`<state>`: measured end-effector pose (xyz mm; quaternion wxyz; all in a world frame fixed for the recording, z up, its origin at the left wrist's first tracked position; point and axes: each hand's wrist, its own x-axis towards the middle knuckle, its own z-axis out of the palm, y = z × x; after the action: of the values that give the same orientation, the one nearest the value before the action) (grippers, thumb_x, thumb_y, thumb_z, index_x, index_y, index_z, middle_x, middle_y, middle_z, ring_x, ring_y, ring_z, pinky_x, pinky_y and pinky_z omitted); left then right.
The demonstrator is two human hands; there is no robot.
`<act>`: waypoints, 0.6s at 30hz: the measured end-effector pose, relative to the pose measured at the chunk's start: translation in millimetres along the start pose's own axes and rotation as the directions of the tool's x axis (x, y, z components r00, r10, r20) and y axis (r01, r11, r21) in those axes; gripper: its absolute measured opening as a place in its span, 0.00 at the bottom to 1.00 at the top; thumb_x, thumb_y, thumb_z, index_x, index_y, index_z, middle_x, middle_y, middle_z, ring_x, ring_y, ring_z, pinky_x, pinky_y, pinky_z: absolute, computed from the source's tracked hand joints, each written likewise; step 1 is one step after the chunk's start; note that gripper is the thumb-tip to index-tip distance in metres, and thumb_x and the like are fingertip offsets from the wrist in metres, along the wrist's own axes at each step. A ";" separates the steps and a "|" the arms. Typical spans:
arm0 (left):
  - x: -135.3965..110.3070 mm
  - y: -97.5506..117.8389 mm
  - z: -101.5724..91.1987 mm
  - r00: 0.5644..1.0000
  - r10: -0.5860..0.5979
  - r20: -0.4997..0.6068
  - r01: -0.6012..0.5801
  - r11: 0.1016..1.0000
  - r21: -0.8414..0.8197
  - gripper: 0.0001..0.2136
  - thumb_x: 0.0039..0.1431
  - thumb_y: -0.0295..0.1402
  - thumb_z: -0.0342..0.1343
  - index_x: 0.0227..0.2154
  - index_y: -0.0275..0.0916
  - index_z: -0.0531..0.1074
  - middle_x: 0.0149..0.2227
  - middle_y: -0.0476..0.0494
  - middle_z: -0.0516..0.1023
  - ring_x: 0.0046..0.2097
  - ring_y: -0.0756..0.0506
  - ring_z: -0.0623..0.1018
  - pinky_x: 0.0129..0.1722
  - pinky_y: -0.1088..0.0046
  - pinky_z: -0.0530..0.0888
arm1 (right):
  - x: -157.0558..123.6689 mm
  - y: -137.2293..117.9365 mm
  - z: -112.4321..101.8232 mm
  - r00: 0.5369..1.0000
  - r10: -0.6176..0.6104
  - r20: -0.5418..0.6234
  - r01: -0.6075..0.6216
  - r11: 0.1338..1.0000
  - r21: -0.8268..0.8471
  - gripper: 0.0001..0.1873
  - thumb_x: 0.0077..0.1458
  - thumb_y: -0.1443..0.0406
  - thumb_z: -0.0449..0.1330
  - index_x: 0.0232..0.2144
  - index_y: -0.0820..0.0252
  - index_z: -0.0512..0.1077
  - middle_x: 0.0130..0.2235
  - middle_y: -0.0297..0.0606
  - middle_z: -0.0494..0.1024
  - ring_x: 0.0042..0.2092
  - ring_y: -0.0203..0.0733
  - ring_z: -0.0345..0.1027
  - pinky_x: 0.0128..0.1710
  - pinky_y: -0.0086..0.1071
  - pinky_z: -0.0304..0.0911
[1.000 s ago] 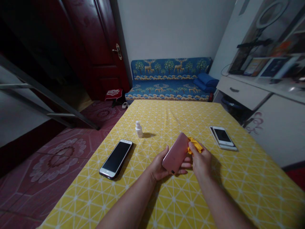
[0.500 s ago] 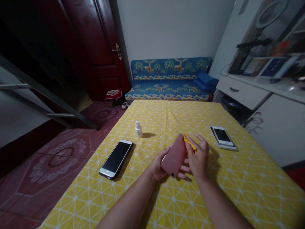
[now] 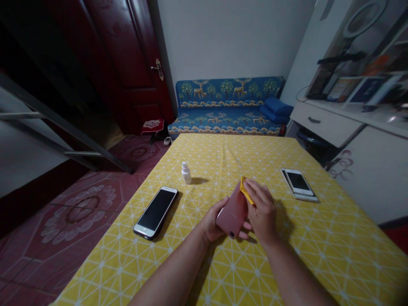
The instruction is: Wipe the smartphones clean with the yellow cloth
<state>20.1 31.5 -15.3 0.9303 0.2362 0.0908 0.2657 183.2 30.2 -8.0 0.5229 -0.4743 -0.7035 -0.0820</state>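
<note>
A pink smartphone (image 3: 232, 214) lies back side up in my left hand (image 3: 213, 220), tilted above the table. The thumb grips its left edge and fingertips show past its right edge. My right hand (image 3: 262, 210) presses a small yellow cloth (image 3: 245, 190) against the phone's far end, its fingers closed over the cloth. To the left, a white phone in a dark case (image 3: 156, 211) rests screen up. Beyond it stands a small white bottle (image 3: 186, 173), upright with its cap on.
A yellow patterned cloth covers the table (image 3: 223, 272). On the right, a white phone (image 3: 298, 182) lies on top of another flat device. A blue sofa (image 3: 219, 114) stands past the far edge, a white cabinet (image 3: 366, 170) at right, and a metal ladder-like frame (image 3: 95, 146) at left.
My right hand has moved slightly left with the cloth, laying it further over the phone's far end. Its raised fingers have come down onto the cloth. My left hand keeps its grip.
</note>
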 end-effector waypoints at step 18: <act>-0.6 4.8 20.3 0.912 0.311 -0.266 -0.317 0.948 0.023 0.31 0.65 0.52 0.40 0.54 0.29 0.70 0.51 0.30 0.77 0.53 0.41 0.76 0.55 0.66 0.68 | -3.3 -36.2 3.3 0.964 -0.189 0.187 0.134 0.953 0.271 0.35 0.52 0.82 0.48 0.59 0.56 0.67 0.59 0.42 0.71 0.63 0.46 0.61 0.61 0.47 0.63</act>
<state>23.4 26.8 4.7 0.8572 0.2001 0.1732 0.4417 153.8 10.8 1.7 0.4936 -0.3493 -0.7963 0.0176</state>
